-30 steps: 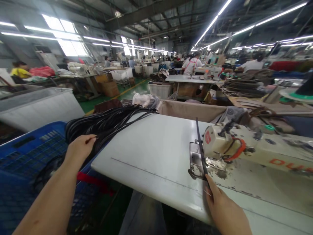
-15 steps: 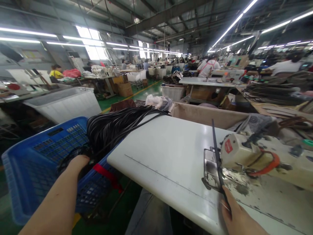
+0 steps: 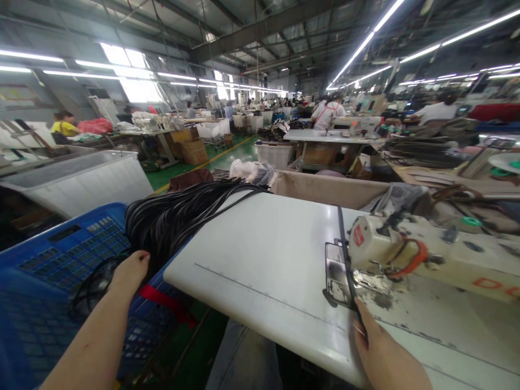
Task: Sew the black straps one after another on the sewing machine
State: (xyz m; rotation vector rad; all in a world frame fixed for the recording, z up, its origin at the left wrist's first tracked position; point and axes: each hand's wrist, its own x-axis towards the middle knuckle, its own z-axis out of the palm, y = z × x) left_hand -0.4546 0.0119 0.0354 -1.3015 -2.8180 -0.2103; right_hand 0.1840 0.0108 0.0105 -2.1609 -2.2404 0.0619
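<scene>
My right hand (image 3: 374,338) is closed around the near end of a black strap (image 3: 343,238), which runs away from me across the white table, beside the sewing machine head (image 3: 382,244). My left hand (image 3: 130,273) is over the blue basket (image 3: 60,265), fingers curled together near a thick bundle of black straps (image 3: 174,214). Whether anything is pinched in its fingers cannot be made out against the dark straps. The bundle hangs over the basket's rim, and some strap ends lie on the table's far left corner.
The white sewing table (image 3: 260,260) carries a printed ruler line along its front. A red ribbon (image 3: 166,303) is tied on the basket's edge. Behind the table stands a beige cloth-lined bin (image 3: 325,189); a white bin (image 3: 81,181) is at left. Co-workers sit farther off.
My left hand has risen slightly out of the basket, and its fingers now show. My right hand still holds the strap near the machine. The whole view has turned slightly right.
</scene>
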